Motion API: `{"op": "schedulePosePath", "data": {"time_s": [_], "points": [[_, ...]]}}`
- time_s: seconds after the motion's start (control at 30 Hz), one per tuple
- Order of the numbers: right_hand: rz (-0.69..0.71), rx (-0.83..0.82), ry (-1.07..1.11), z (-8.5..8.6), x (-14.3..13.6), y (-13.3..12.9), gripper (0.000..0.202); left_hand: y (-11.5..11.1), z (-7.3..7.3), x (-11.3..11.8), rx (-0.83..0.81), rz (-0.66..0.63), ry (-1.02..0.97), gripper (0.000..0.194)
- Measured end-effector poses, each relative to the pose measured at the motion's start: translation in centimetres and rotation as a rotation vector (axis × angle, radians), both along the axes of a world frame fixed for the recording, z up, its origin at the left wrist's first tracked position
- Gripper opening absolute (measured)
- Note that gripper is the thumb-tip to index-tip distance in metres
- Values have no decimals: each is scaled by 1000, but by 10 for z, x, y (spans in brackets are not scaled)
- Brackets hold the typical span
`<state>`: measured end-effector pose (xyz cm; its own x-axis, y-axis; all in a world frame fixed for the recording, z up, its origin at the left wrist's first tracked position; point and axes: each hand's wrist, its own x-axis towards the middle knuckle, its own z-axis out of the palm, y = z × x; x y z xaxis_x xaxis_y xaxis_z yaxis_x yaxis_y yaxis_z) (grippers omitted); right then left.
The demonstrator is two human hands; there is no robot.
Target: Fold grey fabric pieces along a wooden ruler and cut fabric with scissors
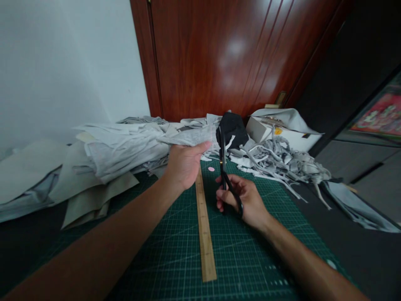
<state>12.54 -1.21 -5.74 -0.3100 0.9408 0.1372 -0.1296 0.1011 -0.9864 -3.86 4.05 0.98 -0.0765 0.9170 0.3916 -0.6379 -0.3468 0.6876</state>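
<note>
My left hand [185, 164] pinches a light grey-white piece of cloth [200, 136], thumb on top, holding it up above the mat. The cloth runs left toward the heap of fabric. My right hand [242, 195] grips black-handled scissors [222, 156], with fingers in the loops. The blades point away from me, close to the cloth's right end; whether they touch it I cannot tell. Below and between my hands lies a wooden ruler [205, 234] on a green cutting mat [169, 251]. A small pink disc [211, 169] rests on the mat near the ruler's far end.
A large pile of white and grey fabric [125, 146] lies at the left. Tangled grey and white strips [282, 161] are heaped at the right, before a white box [294, 138]. Black cloth [238, 129] sits behind the scissors. A reddish wooden door [213, 58] stands behind.
</note>
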Motion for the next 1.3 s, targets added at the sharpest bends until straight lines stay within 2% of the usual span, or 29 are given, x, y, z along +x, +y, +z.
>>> {"op": "schedulePosePath", "data": {"time_s": [0.17,0.27,0.37,0.47,0.63,0.9,1.3], "points": [[108,67,27,6,5,-7,43,7,4,8,59,57,-43,39],[113,70,12,8,6,-8,46,5,2,9,66,93,-32,37],[114,80,-40,10,5,-9,44,3,2,7,93,135,-27,44],[93,107,-59,11,1,-10,42,-2,2,7,91,165,-23,50],[11,112,-61,11,-1,-12,41,-11,-2,10,55,177,13,47],[-49,174,-87,7,-2,-12,32,-15,-7,11,59,195,36,55],[-74,162,-69,4,-3,-14,30,-14,-10,13,95,227,32,48]]}}
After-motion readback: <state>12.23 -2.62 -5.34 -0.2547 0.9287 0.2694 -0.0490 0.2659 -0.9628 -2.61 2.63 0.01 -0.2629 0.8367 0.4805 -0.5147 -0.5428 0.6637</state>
